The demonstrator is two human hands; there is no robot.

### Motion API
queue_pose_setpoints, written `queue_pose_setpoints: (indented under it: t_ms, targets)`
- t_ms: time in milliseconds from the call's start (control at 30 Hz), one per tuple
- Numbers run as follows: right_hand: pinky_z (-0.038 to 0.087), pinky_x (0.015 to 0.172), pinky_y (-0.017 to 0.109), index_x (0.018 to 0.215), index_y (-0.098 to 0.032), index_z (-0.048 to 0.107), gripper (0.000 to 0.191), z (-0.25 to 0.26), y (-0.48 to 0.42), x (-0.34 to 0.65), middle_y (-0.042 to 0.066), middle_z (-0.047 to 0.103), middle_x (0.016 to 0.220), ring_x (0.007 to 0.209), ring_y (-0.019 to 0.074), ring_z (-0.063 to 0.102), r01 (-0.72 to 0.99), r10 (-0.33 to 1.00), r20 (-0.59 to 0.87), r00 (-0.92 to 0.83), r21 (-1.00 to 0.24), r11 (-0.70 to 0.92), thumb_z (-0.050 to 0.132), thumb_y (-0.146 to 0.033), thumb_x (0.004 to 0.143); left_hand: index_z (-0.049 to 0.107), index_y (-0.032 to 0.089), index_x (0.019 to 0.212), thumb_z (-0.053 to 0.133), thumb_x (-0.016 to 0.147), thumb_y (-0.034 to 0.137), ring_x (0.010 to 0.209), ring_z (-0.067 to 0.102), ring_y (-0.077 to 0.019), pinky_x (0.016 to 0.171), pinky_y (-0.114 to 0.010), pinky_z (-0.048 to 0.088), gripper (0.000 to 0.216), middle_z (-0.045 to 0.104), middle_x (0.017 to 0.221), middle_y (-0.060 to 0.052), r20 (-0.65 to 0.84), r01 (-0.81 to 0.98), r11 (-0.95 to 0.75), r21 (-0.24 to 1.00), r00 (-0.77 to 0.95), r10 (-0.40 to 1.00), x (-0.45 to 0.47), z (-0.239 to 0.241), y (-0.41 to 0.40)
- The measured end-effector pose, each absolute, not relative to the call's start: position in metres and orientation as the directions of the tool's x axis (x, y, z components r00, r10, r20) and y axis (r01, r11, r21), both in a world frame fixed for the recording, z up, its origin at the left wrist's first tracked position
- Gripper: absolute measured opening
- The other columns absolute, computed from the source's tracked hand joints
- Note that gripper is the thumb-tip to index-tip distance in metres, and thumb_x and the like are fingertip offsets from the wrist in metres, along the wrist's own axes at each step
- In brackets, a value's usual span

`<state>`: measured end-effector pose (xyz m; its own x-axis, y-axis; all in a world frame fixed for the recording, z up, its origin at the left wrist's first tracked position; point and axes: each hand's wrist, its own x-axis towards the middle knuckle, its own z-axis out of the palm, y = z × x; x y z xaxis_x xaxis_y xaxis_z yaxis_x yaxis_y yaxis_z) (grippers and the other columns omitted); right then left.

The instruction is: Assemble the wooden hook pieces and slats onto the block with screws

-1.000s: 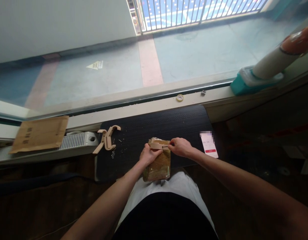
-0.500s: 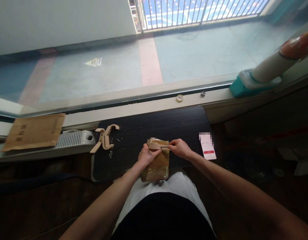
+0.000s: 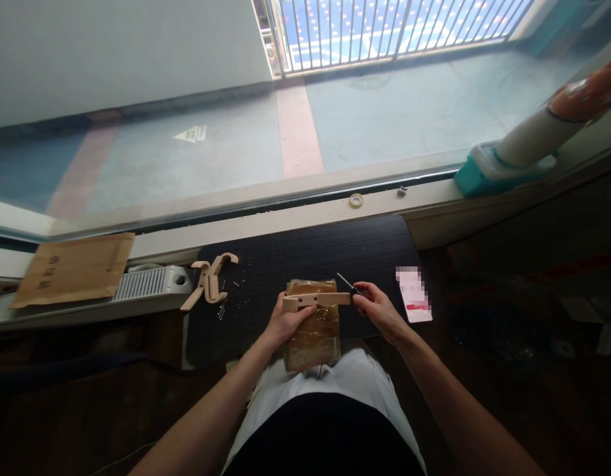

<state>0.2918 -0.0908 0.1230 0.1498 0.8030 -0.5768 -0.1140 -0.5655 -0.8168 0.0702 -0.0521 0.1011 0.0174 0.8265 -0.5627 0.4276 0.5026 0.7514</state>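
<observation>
Head view, lower centre of frame: left hand [image 3: 285, 322] grip is closed around the left part of a pale flat wooden strip [image 3: 321, 299]. The strip is held level over a brown plastic-wrapped block [image 3: 310, 337] at the near edge of the black table [image 3: 305, 251]. Right hand [image 3: 379, 311] grip pinches a thin dark pointed tool [image 3: 346, 283] just above the strip's right end; can't tell if they touch. My read: brace the strip on the block and keep the tool square. Pale curved wooden parts [image 3: 211, 277] and small screws [image 3: 222, 307] lie left of centre.
</observation>
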Motion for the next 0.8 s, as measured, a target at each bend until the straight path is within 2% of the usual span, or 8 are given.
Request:
queue_pose_setpoints:
  t_ms: [167,400,800]
  targets:
    - [0.045,0.058,0.026,0.102,-0.016,0.065,0.047,0.133,-0.086,0.280,0.003,0.065,0.078,0.068,0.0155,0.058,0.050,0.859,-0.482,0.171,-0.867,-0.496,0.057,-0.051,0.072,0.046,0.017,0.108,0.078,0.056,0.039,0.088,0.064,-0.0201,0.077,-0.034,0.052,0.065,0.065,0.096,-0.005,-0.548,0.281,0.497,0.821,0.147,0.823,0.062,0.121,-0.049]
    - [0.045,0.078,0.029,0.098,-0.017,0.067,0.038,0.154,-0.081,0.273,0.005,0.068,0.094,0.087,0.0195,0.060,0.123,0.929,-0.370,0.001,-0.922,-0.367,0.060,-0.044,0.072,0.061,0.014,0.098,0.074,0.062,0.039,0.092,0.064,-0.0226,0.082,-0.036,0.052,0.045,0.067,0.100,-0.009,-0.599,0.179,0.571,0.801,0.226,0.769,0.053,0.129,-0.054]
    - [0.045,0.069,0.026,0.101,-0.016,0.061,0.041,0.148,-0.081,0.262,0.004,0.066,0.089,0.078,0.0165,0.059,0.031,0.916,-0.396,0.064,-0.916,-0.399,0.059,-0.047,0.074,0.065,0.015,0.100,0.075,0.063,0.037,0.089,0.066,-0.0243,0.081,-0.037,0.053,0.044,0.070,0.097,-0.010,-0.667,0.066,0.670,0.740,0.201,0.717,0.056,0.129,-0.055]
